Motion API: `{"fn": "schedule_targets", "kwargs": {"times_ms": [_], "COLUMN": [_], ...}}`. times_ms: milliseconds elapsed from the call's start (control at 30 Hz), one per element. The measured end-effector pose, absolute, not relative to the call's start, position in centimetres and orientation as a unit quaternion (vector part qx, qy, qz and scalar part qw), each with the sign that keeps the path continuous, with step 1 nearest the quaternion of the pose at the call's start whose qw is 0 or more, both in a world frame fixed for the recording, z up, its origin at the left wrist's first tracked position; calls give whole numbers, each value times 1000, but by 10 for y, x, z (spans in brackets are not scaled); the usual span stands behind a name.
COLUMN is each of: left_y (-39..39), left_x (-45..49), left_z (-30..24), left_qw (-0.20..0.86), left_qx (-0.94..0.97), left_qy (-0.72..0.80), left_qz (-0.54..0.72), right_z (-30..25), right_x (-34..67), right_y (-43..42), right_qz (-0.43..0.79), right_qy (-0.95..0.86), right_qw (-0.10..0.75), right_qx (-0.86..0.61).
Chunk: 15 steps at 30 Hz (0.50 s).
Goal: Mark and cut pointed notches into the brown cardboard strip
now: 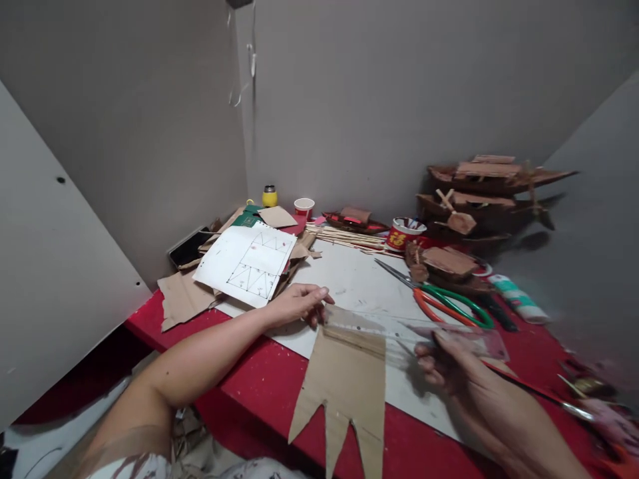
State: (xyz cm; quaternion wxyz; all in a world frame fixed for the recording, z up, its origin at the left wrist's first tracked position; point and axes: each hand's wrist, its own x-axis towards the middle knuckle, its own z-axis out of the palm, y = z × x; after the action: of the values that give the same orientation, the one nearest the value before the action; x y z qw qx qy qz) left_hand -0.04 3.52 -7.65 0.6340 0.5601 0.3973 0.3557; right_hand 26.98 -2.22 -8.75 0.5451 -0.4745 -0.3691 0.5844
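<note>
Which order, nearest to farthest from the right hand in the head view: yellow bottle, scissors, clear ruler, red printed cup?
1. clear ruler, held by the right hand.
2. scissors, just beyond the ruler.
3. red printed cup, farther back, centre.
4. yellow bottle, far back left.

The space is closed in by plain grey walls [349,100], which are joined in a corner behind the table [164,322]. A white panel [50,279] is set at the left (a small dark hole [60,179] is seen in it), and a grey panel [599,219] at the right. The table is covered in red. A pale floor [34,446] is glimpsed at the lower left. Thin strings [252,63] are hung from above.
</note>
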Motion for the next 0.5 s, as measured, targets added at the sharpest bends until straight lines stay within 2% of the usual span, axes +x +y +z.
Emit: {"fn": "schedule_targets", "kwargs": {"times_ms": [500], "left_y": [31], "left_x": [-1], "left_z": [-77], "left_qw": [651], "left_qx": [574], "left_qy": [352], "left_qz": [349], "right_z": [-73], "right_x": [250], "right_y": [-30], "right_qz": [587], "right_qy": [-360], "right_qw": [537], "right_qx": [-488]}}
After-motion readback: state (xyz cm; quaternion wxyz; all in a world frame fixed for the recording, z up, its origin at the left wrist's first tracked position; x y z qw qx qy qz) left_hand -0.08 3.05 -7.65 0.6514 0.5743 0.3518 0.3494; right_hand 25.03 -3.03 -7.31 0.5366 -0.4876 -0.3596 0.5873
